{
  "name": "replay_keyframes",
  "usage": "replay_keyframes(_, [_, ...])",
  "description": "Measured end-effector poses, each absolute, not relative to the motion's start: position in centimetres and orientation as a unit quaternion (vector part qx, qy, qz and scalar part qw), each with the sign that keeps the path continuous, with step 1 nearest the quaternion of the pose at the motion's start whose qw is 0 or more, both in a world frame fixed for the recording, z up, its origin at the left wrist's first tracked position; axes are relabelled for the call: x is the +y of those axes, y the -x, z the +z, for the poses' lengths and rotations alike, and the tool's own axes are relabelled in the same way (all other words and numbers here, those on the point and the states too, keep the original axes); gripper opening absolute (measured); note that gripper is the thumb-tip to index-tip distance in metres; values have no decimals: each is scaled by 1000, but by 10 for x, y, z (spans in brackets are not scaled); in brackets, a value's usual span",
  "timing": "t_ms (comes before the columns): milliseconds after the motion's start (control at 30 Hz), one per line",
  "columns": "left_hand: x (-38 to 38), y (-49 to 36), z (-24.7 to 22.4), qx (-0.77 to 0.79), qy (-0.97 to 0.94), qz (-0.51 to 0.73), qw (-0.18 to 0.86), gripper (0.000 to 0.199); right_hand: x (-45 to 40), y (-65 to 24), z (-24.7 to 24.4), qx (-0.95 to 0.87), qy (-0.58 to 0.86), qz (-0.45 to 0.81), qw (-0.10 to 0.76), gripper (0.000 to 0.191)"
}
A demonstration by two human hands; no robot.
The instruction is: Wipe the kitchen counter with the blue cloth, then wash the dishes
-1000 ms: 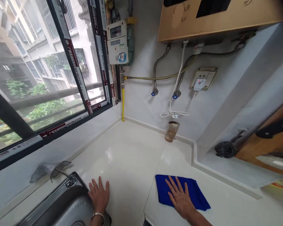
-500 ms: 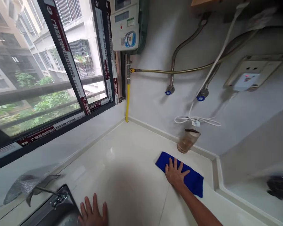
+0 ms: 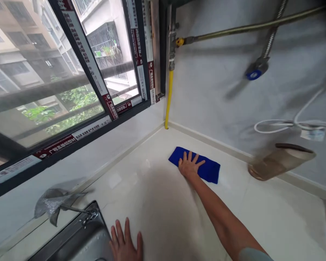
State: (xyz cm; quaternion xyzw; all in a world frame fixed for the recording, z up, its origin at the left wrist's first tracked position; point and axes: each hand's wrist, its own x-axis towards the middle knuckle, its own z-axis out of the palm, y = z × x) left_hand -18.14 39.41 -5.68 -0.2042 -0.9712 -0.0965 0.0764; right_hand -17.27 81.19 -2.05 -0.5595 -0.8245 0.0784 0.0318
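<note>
atop the blue cloth (image 3: 210, 170) rests the spread right hand (image 3: 189, 167).

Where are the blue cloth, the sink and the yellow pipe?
Blue cloth (image 3: 211, 171), head view: on its uncovered right end.
Sink (image 3: 65, 235), head view: on its rim, along the window side.
Yellow pipe (image 3: 168, 99), head view: midway along its yellow length.

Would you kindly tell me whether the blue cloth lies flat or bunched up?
Flat: the cloth lies as a smooth oblong on the counter, under the right hand.
</note>
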Motion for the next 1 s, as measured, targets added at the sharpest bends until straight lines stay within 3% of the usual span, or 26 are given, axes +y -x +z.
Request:
replay_keyframes(200, [396, 175, -37, -967, 218, -116, 54, 58, 732, 219, -14, -905, 415, 74, 53, 61])
replay_keyframes(400, [396, 174, -32, -960, 227, -139, 87, 53, 631, 199, -1, -963, 228, 131, 51, 64])
replay_keyframes(667, [395, 176, -24, -956, 208, -197, 63, 49, 563, 89, -4, -977, 84, 192, 48, 64])
replay_keyframes(1000, [395, 170, -16, -958, 206, -184, 73, 49, 569, -73, -29, -990, 104, 77, 59, 70])
